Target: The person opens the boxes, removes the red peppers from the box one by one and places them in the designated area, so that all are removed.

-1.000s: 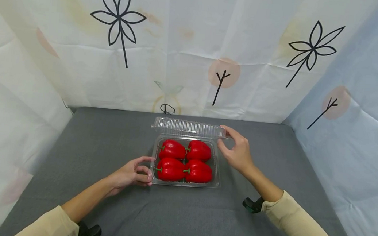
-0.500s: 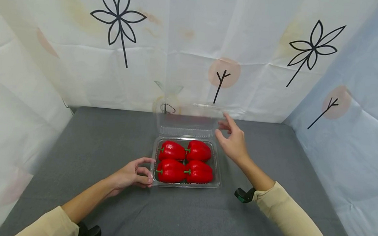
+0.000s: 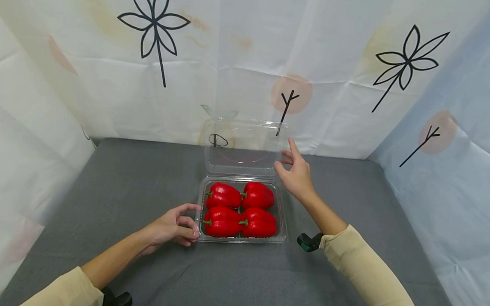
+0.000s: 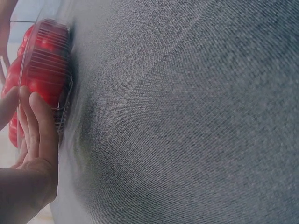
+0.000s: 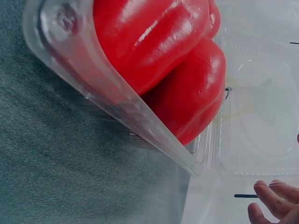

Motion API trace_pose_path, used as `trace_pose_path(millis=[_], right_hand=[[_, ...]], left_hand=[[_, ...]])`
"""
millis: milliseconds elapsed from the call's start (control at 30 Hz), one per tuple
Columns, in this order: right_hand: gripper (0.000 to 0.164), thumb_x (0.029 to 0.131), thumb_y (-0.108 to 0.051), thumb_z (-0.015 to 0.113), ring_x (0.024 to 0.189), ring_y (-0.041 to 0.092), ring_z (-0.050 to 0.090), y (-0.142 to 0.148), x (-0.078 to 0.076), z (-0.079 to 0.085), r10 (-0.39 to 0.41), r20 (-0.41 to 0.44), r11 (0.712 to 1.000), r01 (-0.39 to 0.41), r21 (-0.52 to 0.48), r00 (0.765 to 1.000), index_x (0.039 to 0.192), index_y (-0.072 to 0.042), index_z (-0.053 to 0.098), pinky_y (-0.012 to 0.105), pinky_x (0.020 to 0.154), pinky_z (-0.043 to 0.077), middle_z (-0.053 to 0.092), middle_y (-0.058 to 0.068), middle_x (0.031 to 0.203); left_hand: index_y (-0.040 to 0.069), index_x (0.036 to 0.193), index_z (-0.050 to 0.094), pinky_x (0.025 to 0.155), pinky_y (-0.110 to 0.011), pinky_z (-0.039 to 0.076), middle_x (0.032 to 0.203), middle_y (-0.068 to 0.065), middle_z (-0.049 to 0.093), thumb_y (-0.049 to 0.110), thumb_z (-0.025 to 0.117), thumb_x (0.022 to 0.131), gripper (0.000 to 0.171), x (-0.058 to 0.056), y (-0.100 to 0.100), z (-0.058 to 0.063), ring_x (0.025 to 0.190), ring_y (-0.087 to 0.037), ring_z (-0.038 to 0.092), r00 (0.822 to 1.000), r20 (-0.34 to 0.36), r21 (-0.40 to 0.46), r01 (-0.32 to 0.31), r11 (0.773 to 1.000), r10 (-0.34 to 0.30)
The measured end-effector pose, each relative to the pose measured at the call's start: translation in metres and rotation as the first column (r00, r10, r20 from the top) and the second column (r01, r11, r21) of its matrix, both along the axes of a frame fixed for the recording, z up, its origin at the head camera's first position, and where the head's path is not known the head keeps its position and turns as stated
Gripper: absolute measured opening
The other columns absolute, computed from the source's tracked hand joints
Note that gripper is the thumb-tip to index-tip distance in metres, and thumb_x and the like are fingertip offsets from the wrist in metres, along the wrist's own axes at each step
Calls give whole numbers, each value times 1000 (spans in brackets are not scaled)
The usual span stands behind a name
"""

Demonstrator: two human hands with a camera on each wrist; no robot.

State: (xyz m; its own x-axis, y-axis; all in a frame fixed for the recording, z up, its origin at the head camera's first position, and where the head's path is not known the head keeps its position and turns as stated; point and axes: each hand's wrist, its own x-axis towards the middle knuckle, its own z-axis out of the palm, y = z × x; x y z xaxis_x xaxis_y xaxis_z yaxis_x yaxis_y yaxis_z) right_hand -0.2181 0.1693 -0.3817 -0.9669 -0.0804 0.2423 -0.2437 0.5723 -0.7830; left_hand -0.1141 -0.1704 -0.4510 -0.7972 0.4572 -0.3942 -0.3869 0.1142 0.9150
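Thumb and fingers of the left hand take the left rim of a clear plastic clamshell between them near its front corner, index finger reaching farther along the edge. Right hand holds nothing: its index finger points away from the person, the others bend loosely and the thumb is spread, all just beside the raised lid; whether a fingertip touches it, I cannot tell.

Behind everything hangs a pale cloth backdrop printed with black line-drawn flowers and small trees on peach discs. Grey fabric covers the table, and the clamshell sits on it toward the far side — base flat, lid standing up behind the hinge. Both forearms reach forward from rolled beige sleeves, a black device at each wrist. Four glossy red bell peppers fill the base in two rows of two, their short green stems pointing left. Smallest is a round moulded mark at one corner of the plastic — too blurred to read.
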Motion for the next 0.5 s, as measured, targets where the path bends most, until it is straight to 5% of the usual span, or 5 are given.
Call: trace_pose_path(millis=[233,500], right_hand=[[76,92,-18,55,116,29,63,-1,-8,-4,-15,45,999,13,30,999,159,-17,20,45,83,51,54,16,142],[78,91,-21,56,115,29,63,-4,-13,-8,-37,79,995,30,95,996,160,-21,19,49,88,48,52,14,145]], left_hand=[[3,148,30,69,-35,59,88,-8,67,5,73,89,73,0,0,0,76,-22,68,1000,-3,16,10,1000,-10],[5,148,32,66,-36,59,88,-7,67,4,72,89,72,-1,2,-3,77,-22,68,1000,2,9,11,1000,-11]])
